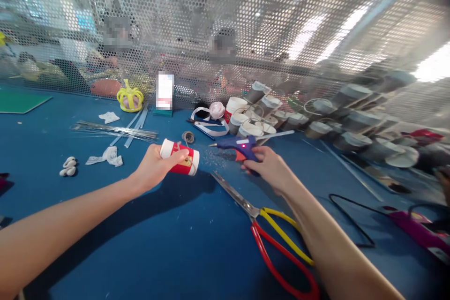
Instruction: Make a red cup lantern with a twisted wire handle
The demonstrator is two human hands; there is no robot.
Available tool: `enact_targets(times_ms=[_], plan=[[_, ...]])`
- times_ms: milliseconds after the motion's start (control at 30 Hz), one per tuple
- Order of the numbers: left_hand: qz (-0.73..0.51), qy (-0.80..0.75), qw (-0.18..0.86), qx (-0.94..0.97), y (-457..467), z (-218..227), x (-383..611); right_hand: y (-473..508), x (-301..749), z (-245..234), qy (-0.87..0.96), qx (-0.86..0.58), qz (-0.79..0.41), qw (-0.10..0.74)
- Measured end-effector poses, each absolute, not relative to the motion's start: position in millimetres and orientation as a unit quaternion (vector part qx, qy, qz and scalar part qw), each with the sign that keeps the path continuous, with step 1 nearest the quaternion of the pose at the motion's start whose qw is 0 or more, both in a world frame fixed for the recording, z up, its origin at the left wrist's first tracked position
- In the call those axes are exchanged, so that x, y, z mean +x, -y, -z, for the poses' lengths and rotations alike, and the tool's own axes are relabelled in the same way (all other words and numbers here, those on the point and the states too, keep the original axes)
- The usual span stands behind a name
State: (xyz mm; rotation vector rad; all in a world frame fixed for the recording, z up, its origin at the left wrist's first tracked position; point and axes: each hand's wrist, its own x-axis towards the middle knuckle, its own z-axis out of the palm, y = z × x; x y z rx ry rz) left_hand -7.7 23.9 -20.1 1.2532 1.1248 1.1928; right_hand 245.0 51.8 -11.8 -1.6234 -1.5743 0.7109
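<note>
My left hand (pixel 156 165) grips a red and white paper cup (pixel 184 159) tipped on its side, thumb across its red band. A thin cord or strip seems to lie against the cup, partly under the thumb. In my right hand (pixel 269 166) is a blue hot glue gun (pixel 234 145) with an orange trigger, its nozzle pointing left toward the cup but apart from it. A clear glue stick (pixel 281 134) sticks out of its back. Below the gun, large scissors (pixel 251 208) with one red and one yellow handle lie on the table, partly under my right forearm.
Wrapped cups (pixel 249 126) cluster behind the gun; more grey cups (pixel 365 136) are stacked at right. Thin wires (pixel 116 130), a yellow basket-like piece (pixel 130 97) and a phone (pixel 165 91) are at back left. A purple power strip (pixel 418 232) lies at right. Perforated metal mesh (pixel 197 23) closes off the back.
</note>
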Motion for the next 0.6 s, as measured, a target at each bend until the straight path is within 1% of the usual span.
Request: enact_targets(times_ms=[67, 133, 200, 367, 600], plan=[[-0.493, -0.471, 0.51, 0.524, -24, 19, -8, -42, 237, -1, 0.557, -0.598, -0.39, 0.425], [-0.488, -0.471, 0.515, 0.524, -24, 19, -8, -31, 229, -11, 0.545, -0.575, -0.455, 0.406], [-0.485, -0.469, 0.522, 0.522, -25, 19, -7, -20, 221, -15, 0.563, -0.558, -0.473, 0.384], [-0.479, -0.479, 0.533, 0.507, -28, 21, -8, 2, 206, -9, 0.626, -0.538, -0.432, 0.363], [-0.483, -0.467, 0.572, 0.47, -32, 26, -9, 16, 202, -3, 0.658, -0.588, -0.342, 0.324]])
